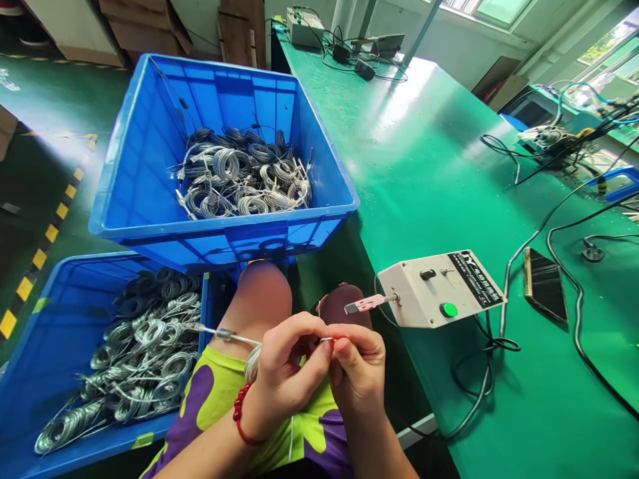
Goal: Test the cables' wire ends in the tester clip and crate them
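Two bare hands meet over the lap, just short of the green bench edge. Left hand [287,372], red bead bracelet at the wrist, is closed in a pinch on the thin silver-sheathed probe cable [234,337]; its coiled remainder hangs under the palm at the wrist side. Right hand [357,372] is closed too, thumb and forefinger nipping the small bright metal tip [327,339] of the same cable between the two hands.

Orientation: the held straight run lies nearly level, long axis left to right in the head view. A metal ferrule sits at its left, toward the lower blue plastic crate [30,372] of coiled cables; the tip end points right, toward the beige box-shaped bench fixture [439,289] with a green push button. That fixture's red-and-white clip nozzle [367,305] points back at the hands, just above and apart from them.

Risks, as judgement:
- Tip is tiny and held by fingertips only; a slip could let the coil drop to the lap or floor.
- Bending near the ferrule could kink the sheath.
- Loose coil could snag on the knee or the crate rim.

Upper blue plastic crate [150,199] holds more coils. Black phone [545,285] lies on the bench, well apart.
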Demonstrator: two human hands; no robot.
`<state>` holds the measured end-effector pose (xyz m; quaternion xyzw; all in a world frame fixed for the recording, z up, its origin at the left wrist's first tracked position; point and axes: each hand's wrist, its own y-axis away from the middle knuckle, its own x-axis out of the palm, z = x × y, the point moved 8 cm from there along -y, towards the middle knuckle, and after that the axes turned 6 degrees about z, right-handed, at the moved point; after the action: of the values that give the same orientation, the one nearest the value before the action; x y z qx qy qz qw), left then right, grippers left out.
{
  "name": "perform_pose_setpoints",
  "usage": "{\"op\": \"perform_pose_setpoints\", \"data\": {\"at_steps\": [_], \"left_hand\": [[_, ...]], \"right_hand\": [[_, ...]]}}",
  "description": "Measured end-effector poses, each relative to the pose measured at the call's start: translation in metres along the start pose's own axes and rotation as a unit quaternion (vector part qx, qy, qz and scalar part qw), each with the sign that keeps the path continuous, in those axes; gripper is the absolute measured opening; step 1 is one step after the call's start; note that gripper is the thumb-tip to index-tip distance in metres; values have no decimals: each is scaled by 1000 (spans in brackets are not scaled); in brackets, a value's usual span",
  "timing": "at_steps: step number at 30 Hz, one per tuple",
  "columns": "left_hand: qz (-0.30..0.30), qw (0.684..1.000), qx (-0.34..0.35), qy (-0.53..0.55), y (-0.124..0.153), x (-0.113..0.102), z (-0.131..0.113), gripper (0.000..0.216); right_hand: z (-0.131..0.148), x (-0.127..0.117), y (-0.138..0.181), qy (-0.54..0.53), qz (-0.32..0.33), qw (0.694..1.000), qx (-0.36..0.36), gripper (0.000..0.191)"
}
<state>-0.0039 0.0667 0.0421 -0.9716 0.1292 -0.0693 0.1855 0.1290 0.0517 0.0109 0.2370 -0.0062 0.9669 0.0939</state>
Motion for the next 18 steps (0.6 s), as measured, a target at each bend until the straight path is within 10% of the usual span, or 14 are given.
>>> {"op": "perform_pose_setpoints", "data": {"at_steps": [18], "left_hand": [[-13,1000,3,16,-1,-5,-1,4]], "right_hand": [[-3,0,1,29,21,999,8,28]]}}
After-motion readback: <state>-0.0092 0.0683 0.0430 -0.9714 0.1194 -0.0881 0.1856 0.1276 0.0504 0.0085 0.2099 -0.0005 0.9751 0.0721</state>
